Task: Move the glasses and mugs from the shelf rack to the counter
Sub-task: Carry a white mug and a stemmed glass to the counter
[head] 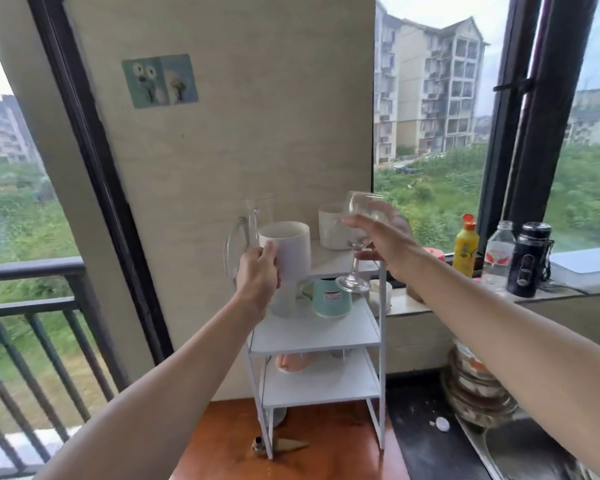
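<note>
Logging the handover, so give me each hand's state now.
Left hand: closed around the white mug.
Right hand: closed on the wine glass.

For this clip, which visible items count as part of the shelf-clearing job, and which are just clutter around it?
Part of the job:
- white mug, in the left hand
- wine glass, in the right hand
- glass pitcher, white cup, teal mug, pink cup
- shelf rack

Lying about:
- yellow bottle
- water bottle
- black flask
- stacked dishes
</note>
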Tool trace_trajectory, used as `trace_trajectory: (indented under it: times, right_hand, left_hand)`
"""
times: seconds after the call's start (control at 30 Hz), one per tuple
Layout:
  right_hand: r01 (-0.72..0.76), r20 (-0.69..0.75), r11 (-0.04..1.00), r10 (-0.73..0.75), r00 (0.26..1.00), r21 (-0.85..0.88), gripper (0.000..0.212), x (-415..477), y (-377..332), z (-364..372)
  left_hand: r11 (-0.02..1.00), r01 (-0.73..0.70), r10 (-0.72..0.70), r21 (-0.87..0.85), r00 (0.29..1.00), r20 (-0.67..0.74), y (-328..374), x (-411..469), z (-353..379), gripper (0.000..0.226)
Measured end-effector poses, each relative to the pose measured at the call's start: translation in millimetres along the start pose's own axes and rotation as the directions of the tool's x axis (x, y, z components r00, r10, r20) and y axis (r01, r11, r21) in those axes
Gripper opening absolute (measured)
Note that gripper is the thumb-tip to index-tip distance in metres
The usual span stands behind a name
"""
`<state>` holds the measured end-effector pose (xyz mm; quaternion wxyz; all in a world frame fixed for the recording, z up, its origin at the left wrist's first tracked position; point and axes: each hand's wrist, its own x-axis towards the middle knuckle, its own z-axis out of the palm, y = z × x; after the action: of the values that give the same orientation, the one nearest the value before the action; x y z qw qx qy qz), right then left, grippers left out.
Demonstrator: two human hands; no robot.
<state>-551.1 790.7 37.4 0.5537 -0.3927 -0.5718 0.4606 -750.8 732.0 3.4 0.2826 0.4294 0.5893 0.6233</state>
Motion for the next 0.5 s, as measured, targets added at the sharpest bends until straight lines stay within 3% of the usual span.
trace_trajectory:
  times: [0.13, 0.23, 0.4, 0.5]
  right_hand:
    - [-0.098, 0.01, 0.988, 0.097, 0.995, 0.117, 0.053, -49.5, 5.2, -29.8]
    - [-0.139, -0.031, 0.986, 0.142, 0.989, 0.087, 0.045, -92.3, 15.7, -60.8]
    - [-0.212, -0.22, 0.976, 0.217, 0.951, 0.046, 0.051, -168.6, 32.1, -135.7]
    - [-0.243, -0.334, 0.97, 0.229, 0.914, -0.001, 0.04, -219.4, 33.6, -195.5]
  left_hand:
    - [0.998, -0.022, 0.026, -0.057, 0.998, 0.063, 3.5, -39.1, 2.4, 0.037]
    - [0.997, -0.045, 0.054, -0.06, 0.985, 0.163, -0.4, -73.7, 14.8, 0.039]
    - [0.998, 0.003, 0.023, -0.064, 0.915, 0.402, -20.6, -140.7, 65.5, 0.039]
    - [0.997, 0.06, -0.024, -0.054, 0.858, 0.512, -31.3, -187.1, 111.6, 0.034]
